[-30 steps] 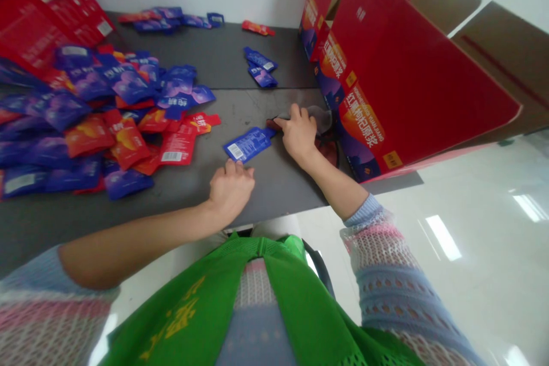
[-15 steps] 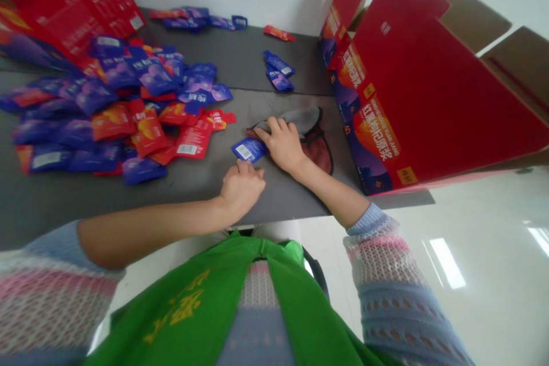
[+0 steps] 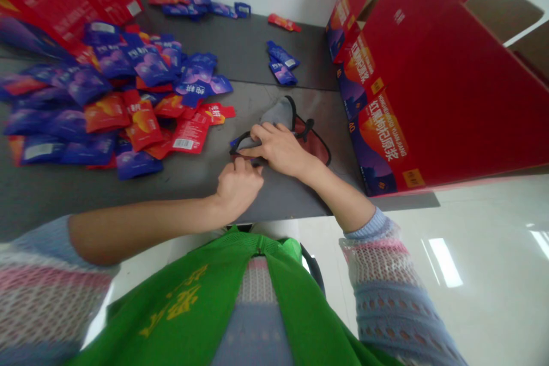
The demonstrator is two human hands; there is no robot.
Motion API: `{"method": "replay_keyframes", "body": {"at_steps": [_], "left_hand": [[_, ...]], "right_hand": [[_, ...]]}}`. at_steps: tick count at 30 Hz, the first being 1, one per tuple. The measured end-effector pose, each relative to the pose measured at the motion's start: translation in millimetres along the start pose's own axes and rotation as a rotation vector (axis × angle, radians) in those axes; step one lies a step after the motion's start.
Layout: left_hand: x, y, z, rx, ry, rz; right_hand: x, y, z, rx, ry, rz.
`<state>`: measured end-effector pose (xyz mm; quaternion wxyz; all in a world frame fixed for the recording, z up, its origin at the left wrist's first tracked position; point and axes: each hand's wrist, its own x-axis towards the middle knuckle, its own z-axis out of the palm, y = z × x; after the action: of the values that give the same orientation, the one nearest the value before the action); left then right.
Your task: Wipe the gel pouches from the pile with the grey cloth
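Smooth plastic-looking sachets; matt tabletop; cardboard boxes (faint sheen); dark-edged cloth piece; rough-textured knit sleeves; glossy floor.

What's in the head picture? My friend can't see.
A person's right grip touches a black-edged, grey-and-reddish item on a dark table, left grip close by. Blue and red packets lie heaped left; red boxes stand on both sides.
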<state>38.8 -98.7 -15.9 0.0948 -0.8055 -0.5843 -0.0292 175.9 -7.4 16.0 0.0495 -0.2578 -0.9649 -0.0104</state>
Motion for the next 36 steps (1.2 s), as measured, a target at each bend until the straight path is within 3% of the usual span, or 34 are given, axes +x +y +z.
{"method": "replay_keyframes", "body": {"at_steps": [7,12,15,19,24,29,32,36], "left_hand": [[-0.7,-2.0,2.2,-0.046,0.043,-0.028],[-1.1,-1.7,-0.3,-0.026,0.004,-0.026],[-1.2,-1.7,-1.3,-0.001,0.008,-0.026],[-0.5,-2.0,-1.4,0.015,0.021,-0.001],[-0.4,-1.7,-1.2,0.014,0.026,0.016],[-0.8,-1.5,-1.0,0.006,0.031,0.019],[-0.8,-1.4,-0.1,-0.047,0.047,0.0],[-0.9,-1.5,1.2,-0.051,0.048,-0.004]], "right_hand": [[-20.1,26.9,-16.0,0.047,-0.109,0.192],[-30.1,49.1,-7.0,-0.041,-0.036,0.547],[-34.2,58.8,-1.5,-0.094,0.031,0.654],[-31.9,49.2,-0.4,-0.067,0.094,0.59],[-17.0,14.8,2.2,0.036,0.126,0.303],[-4.9,-4.3,14.6,0.049,0.058,0.034],[0.4,-7.4,16.0,-0.03,0.046,0.096],[3.6,1.0,12.7,-0.134,0.051,0.359]]}}
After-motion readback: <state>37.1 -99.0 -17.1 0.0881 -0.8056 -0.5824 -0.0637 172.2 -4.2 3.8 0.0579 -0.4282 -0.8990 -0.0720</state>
